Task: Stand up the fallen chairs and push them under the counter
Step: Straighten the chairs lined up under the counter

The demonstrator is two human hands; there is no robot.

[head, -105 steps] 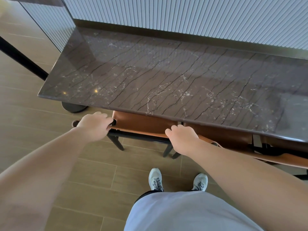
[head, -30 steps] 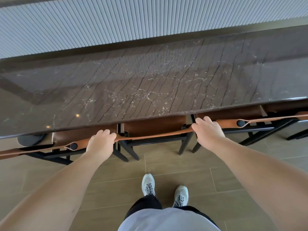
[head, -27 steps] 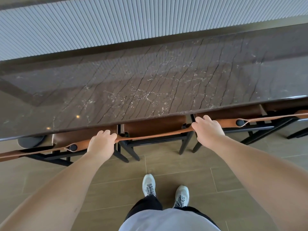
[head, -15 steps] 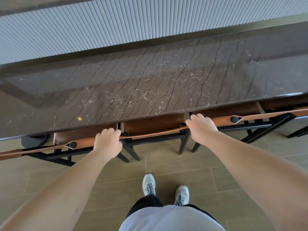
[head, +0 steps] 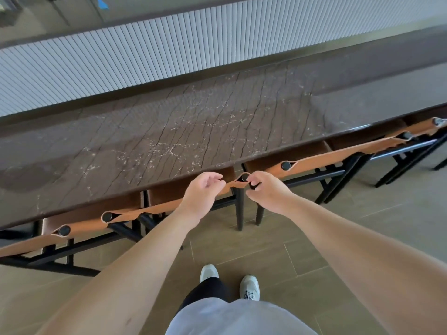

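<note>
- Under the counter (head: 193, 131), four chairs (head: 321, 158) stand upright, tucked in (none fallen in view).
- Left hand (head: 202, 194) loosely curled, holding nothing; right hand (head: 266, 189) likewise, just beside a chair's post.
- Task looks about done.

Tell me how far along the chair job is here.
Nearly done: every visible chair stands upright, seat tucked under the counter. In hand: left hand and right hand hover loosely at the middle chair backrest. No fallen chair shows; beyond the frame, unknown.
</note>
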